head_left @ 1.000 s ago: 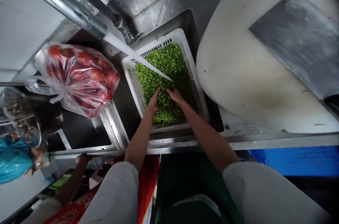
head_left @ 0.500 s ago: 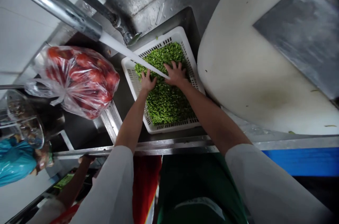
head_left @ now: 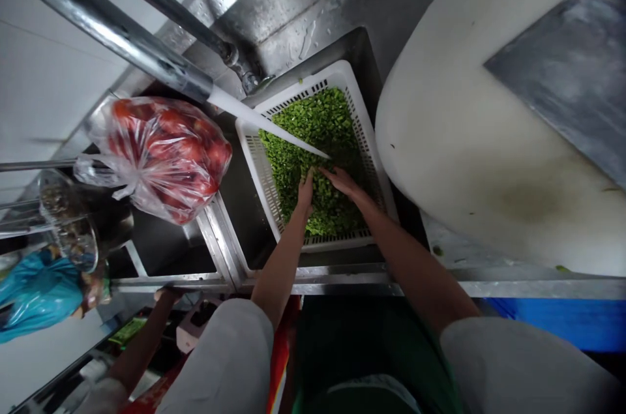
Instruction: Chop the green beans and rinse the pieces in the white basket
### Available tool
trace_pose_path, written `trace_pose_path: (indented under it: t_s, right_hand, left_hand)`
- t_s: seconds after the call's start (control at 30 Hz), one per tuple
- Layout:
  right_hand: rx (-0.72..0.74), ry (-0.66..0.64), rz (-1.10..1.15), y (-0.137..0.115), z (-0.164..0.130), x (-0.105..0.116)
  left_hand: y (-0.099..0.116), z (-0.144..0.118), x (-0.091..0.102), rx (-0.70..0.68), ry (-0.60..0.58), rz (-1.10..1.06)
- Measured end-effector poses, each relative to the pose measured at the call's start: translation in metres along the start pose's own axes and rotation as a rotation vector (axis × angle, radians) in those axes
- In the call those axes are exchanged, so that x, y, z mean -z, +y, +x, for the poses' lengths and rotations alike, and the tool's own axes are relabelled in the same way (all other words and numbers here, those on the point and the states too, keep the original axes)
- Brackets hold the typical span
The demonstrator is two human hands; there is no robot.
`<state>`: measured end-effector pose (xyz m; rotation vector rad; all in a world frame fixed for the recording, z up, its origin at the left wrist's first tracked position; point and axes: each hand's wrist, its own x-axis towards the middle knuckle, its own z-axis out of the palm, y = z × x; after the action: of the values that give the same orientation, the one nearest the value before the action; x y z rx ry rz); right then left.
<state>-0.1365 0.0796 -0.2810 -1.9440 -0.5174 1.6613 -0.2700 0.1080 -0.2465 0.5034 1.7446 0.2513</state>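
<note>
Chopped green vegetable pieces (head_left: 323,117) fill much of a white slotted basket (head_left: 259,173), which sits in a metal sink basin. A stream of water (head_left: 268,124) falls from a metal pipe onto the greens. My left hand (head_left: 306,191) is in among the pieces near the basket's middle, its fingers stretched forward and partly sunk in them. Close beside it on the right, my right hand (head_left: 343,182) reaches inward with extended fingers, touching the greens. Neither hand visibly grips anything.
Left of the basket lies a tied clear bag of red tomatoes (head_left: 171,156). On the right are a large round white cutting board (head_left: 440,133) and a cleaver's grey blade (head_left: 567,75). A blue plastic bag (head_left: 42,296) and another person's arm (head_left: 147,342) are at lower left.
Both hands have drawn back toward me from the upper part of the greens and come closer together. The view has shifted slightly, and the water still runs.
</note>
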Motion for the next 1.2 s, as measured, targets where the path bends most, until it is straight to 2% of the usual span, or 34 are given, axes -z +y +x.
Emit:
trace_pose_path:
  t_s: [0.1,0.23,0.37,0.47,0.63,0.73,0.83,0.9,1.0,1.07,1.13,1.2]
  right_hand:
    - [0.008,0.046,0.177,-0.001,-0.009,-0.008]
    - [0.143,0.110,0.370,-0.018,-0.013,-0.007]
    - [0.278,0.131,0.389,-0.044,-0.011,0.002]
    - [0.357,0.089,0.436,-0.060,-0.016,0.008]
    - [0.380,-0.098,0.563,-0.077,-0.030,0.017]
    - [0.411,-0.071,0.469,-0.089,-0.028,0.018]
    - [0.456,-0.010,0.289,-0.100,-0.018,0.014]
    - [0.466,-0.037,0.305,-0.103,-0.008,0.008]
    - [0.420,-0.077,0.500,-0.100,0.005,-0.003]
    - [0.415,-0.072,0.533,-0.095,0.012,-0.011]
    - [0.471,-0.058,0.434,-0.089,0.015,-0.017]
    - [0.532,-0.028,0.219,-0.081,0.015,-0.018]
  left_hand:
    - [0.007,-0.001,-0.010,-0.107,0.032,-0.028]
    - [0.026,0.002,-0.007,-0.290,0.135,-0.038]
    - [0.051,0.001,0.003,-0.466,0.105,0.006]
    - [0.066,-0.005,0.008,-0.558,0.066,-0.034]
    - [0.079,-0.014,0.020,-0.573,-0.037,-0.124]
    - [0.088,-0.006,0.026,-0.572,-0.039,-0.097]
    - [0.100,0.012,0.025,-0.506,0.008,-0.065]
    - [0.106,0.025,0.021,-0.466,0.053,-0.087]
    - [0.105,0.039,0.009,-0.507,0.050,-0.152]
    - [0.099,0.044,0.000,-0.579,0.044,-0.184]
    - [0.091,0.047,-0.006,-0.655,0.071,-0.164]
    - [0.082,0.048,-0.007,-0.742,0.107,-0.034]
